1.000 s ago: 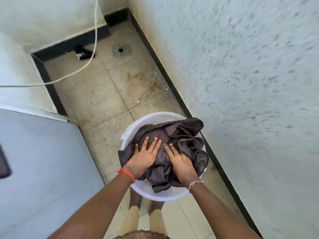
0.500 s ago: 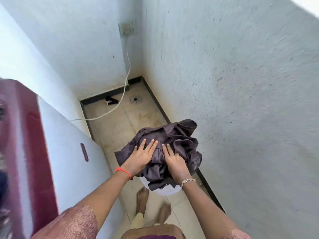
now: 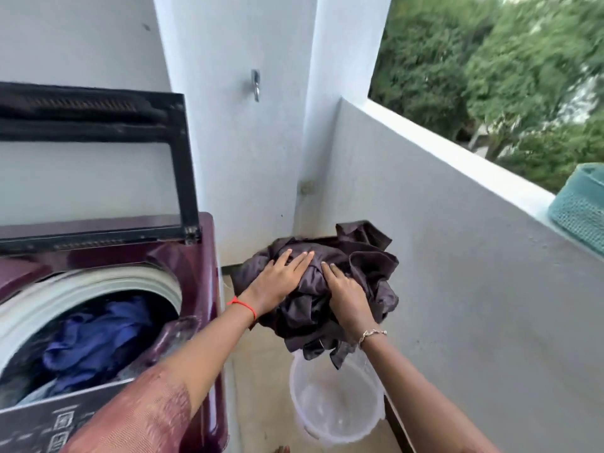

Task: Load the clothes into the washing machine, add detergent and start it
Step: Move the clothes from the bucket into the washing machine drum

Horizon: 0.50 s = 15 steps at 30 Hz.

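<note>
A bundle of dark brown clothes (image 3: 356, 276) hangs in the air, held between both hands. My left hand (image 3: 277, 281) lies on its left side and my right hand (image 3: 346, 297) grips its right side. Below it on the floor stands a white plastic bucket (image 3: 336, 403), which looks empty. At the left is a maroon top-loading washing machine (image 3: 196, 256) with its lid (image 3: 98, 158) raised. Blue clothes (image 3: 94, 341) lie inside its drum. The control panel (image 3: 49, 426) shows at the bottom left.
A white balcony parapet (image 3: 457, 256) runs along the right, with a teal basket (image 3: 581, 204) on its ledge. A white pillar with a metal hook (image 3: 255, 85) stands behind the machine. The tiled floor strip (image 3: 258, 371) between machine and wall is narrow.
The brown bundle has been lifted out of the bucket and raised to the height of the machine's top. My view has swung up from the floor to the open machine.
</note>
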Motion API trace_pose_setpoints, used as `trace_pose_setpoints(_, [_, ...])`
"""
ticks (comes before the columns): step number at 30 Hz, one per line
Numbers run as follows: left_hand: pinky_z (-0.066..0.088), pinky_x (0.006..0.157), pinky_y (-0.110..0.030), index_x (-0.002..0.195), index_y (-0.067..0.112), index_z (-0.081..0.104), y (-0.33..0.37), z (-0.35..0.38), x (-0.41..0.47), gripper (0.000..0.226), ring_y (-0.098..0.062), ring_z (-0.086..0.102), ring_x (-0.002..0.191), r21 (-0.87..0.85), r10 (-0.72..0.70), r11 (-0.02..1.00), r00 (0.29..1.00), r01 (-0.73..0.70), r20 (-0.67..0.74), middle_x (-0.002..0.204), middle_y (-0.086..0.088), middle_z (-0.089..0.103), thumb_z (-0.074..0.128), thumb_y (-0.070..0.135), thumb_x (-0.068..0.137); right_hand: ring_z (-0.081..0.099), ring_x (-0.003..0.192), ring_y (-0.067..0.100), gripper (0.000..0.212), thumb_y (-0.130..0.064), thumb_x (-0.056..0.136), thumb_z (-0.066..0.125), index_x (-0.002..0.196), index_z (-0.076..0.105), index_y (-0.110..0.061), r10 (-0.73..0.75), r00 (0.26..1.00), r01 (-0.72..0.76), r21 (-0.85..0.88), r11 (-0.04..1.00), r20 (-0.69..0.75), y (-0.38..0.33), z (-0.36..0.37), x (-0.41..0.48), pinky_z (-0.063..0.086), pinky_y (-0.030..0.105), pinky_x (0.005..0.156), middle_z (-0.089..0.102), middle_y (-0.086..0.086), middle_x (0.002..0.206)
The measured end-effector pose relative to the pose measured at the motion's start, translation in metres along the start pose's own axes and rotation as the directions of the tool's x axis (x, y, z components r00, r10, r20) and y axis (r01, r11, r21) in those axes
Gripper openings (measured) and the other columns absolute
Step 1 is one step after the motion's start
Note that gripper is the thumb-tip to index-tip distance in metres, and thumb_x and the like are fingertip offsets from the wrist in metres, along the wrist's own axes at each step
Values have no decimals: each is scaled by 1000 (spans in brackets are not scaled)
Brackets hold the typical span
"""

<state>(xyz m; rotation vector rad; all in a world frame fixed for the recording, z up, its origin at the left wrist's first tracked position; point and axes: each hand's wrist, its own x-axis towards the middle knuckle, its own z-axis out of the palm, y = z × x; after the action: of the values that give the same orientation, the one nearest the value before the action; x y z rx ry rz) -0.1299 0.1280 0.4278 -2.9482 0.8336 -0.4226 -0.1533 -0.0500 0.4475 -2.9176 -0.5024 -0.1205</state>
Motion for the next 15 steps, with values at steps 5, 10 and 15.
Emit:
trace_pose_setpoints(5, [57,75,-48,140,3,17,-22,-83,-36,69,-43,54,114,55,-46,997,986,55,-162,135,-18,51,11,-2,72,56,111,40,69,11,78,38,144,27,-6,-130,982,127,-32,991,-140,-55,-67,-6,46,45,94,33,20,147])
trace_pose_setpoints(10, [58,68,-47,137,-2,36,-53,-154,-82,69,-44,58,109,96,-112,985,954,144,-279,129,-19,56,18,-3,71,52,118,38,71,12,78,39,145,24,-7,-245,947,238,-60,969,-207,-120,-112,-1,42,44,99,32,19,149])
trace_pose_setpoints(15, [55,80,-49,142,-1,26,-95,-188,-140,86,-44,49,120,122,-174,969,943,216,-284,136,-20,49,51,-22,62,50,122,36,73,12,77,40,145,24,-8,-361,902,355,-68,932,-236,-192,-124,8,43,43,98,32,17,149])
